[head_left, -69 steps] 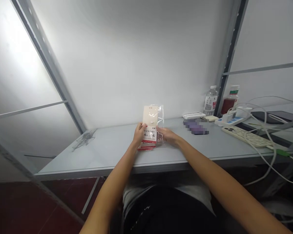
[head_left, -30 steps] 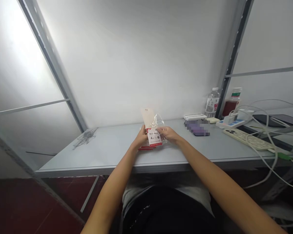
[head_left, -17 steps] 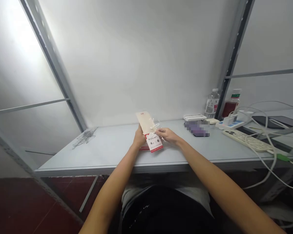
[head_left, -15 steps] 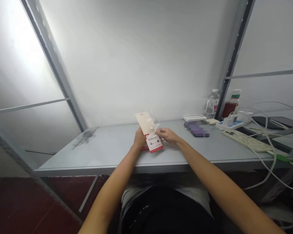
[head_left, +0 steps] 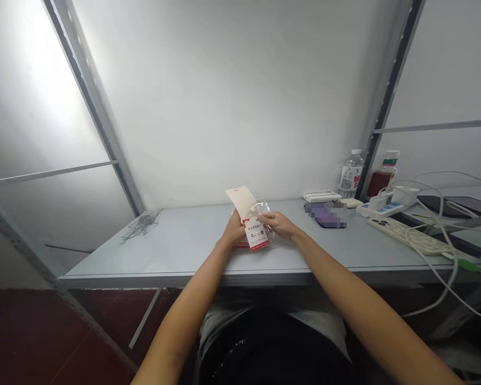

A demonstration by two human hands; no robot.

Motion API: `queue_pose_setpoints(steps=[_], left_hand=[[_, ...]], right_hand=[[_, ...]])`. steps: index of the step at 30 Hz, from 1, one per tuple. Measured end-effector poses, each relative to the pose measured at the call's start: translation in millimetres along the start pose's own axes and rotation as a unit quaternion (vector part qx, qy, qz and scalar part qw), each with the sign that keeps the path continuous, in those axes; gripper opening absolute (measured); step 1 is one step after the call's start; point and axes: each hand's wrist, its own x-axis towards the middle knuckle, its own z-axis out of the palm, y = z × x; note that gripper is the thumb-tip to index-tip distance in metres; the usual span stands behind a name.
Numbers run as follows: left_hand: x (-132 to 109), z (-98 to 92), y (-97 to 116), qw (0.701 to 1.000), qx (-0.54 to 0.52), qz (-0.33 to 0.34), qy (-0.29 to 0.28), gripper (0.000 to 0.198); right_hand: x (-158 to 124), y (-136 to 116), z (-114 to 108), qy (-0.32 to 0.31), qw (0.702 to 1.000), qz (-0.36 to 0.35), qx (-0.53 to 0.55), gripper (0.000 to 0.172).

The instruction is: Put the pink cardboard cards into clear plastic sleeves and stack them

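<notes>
Firmly, a clear plastic bag (head_left: pixel 262 211) is held up off the tabletop between both hands, just above a red-edged packet (head_left: pixel 240 245) that lies beneath the grip. The left hand (head_left: pixel 233 230) is closed around the bag's lower left side, with the fingers curled behind it. The right hand (head_left: pixel 278 224) is narrowed to a pinch on the crinkled plastic at the right side, its fingertips (head_left: pixel 263 217) pressed against the film. Inside the bag, a cream card (head_left: pixel 240 202) sticks up and tilts to the left above the left hand, and a white-and-red printed label (head_left: pixel 255 234) sits between the two hands.

Well to the right of the grip, a white box (head_left: pixel 322 197) and a pixelated purple object (head_left: pixel 324 216) are placed on the light grey table (head_left: pixel 164 256). Further right stand a water bottle (head_left: pixel 350 174) and a bottle of red liquid (head_left: pixel 382 183), beside a power strip (head_left: pixel 380 206). White cables (head_left: pixel 441 254) are looped around the right end of the table.
</notes>
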Motion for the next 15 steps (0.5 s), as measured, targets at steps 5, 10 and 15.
queue_pose_setpoints(steps=[5,10,15], left_hand=[[0.1,-2.6,-4.9,0.997,0.076,-0.016,0.022,0.021],[1.1,-5.9,-5.8,0.99,0.066,-0.031,0.119,0.021],[5.4,-9.3,-6.4,0.985,-0.084,-0.119,0.09,0.023]], right_hand=[[0.4,1.5,1.3,0.003,1.0,0.001,-0.004,0.033],[-0.2,0.7,3.3,0.012,1.0,0.007,0.009,0.033],[1.7,0.8,-0.2,0.031,0.999,-0.003,0.02,0.033]])
